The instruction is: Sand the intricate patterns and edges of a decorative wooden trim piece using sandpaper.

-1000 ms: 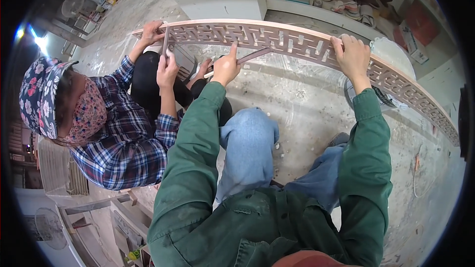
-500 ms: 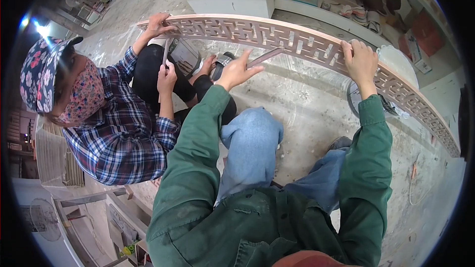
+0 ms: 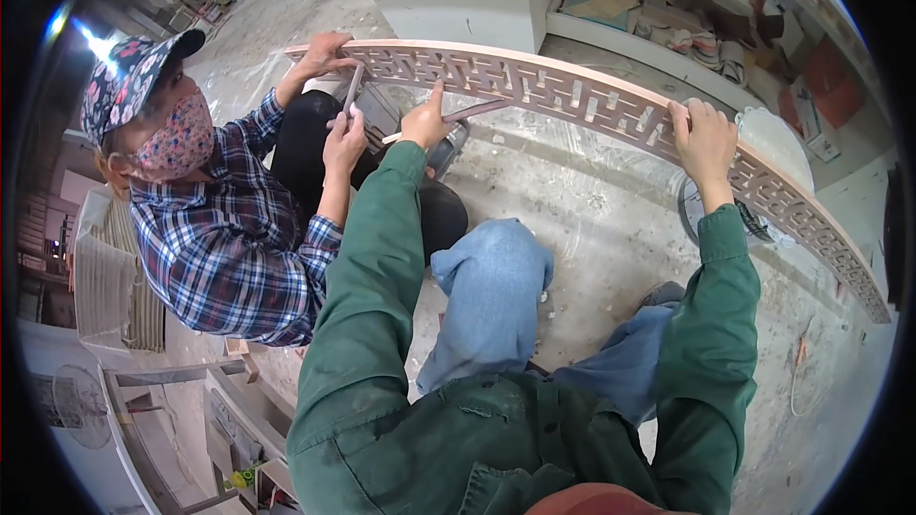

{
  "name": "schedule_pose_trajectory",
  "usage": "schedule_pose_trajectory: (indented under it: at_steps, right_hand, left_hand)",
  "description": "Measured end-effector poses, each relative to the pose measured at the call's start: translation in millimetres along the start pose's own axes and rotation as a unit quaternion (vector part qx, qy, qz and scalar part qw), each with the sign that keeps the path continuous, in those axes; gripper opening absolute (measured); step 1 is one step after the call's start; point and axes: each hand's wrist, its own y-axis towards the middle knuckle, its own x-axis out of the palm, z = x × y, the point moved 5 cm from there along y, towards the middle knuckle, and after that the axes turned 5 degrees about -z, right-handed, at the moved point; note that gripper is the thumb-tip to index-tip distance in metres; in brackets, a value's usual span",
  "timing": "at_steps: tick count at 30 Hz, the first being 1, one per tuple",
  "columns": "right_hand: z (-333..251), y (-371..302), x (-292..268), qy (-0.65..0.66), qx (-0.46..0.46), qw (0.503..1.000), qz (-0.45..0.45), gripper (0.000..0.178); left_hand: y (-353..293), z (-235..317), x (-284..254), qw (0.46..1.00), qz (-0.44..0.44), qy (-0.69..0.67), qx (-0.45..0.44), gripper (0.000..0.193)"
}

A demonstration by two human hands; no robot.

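Note:
A long, narrow lattice panel (image 3: 520, 82) with cut-out fretwork stretches across in front of me, its ends curving in the wide view. My right hand (image 3: 706, 143) grips its upper edge right of the middle, fingers over the top. Lower left of centre, my left hand (image 3: 423, 122) holds a thin flat brownish stick (image 3: 477, 109) in its curled fingers. Its index finger points up at the panel's lower edge; whether it touches, I cannot tell. Beside me a person (image 3: 229, 229) in a plaid shirt and flowered cap holds the panel's left end and a similar thin stick (image 3: 354, 86).
A white bucket (image 3: 775, 148) stands behind the panel at right. Beyond it is a low shelf of cluttered items (image 3: 658, 24). A grey frame cabinet (image 3: 181, 420) lies at lower left, near stacked boards (image 3: 105, 277). The concrete floor (image 3: 582, 191) is dusty.
My left hand has moved left and its spread fingers have curled, with the index finger now pointing at the lattice. The other person has raised their head, looking toward the panel.

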Motion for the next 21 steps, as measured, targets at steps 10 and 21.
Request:
schedule_pose_trajectory:
  at_steps: [10, 21]
  right_hand:
    - [3.1, -12.5, -9.6, -0.006, -0.006, 1.0, 0.019, 0.036]
    - [8.2, -14.5, -9.9, -0.018, -0.007, 1.0, 0.015, 0.036]
  left_hand:
    - [-39.6, 28.4, -11.7, 0.996, -0.041, -0.078, 0.021, 0.091]
    - [-93.3, 81.6, -26.8, 0.968, 0.033, -0.232, 0.088, 0.038]
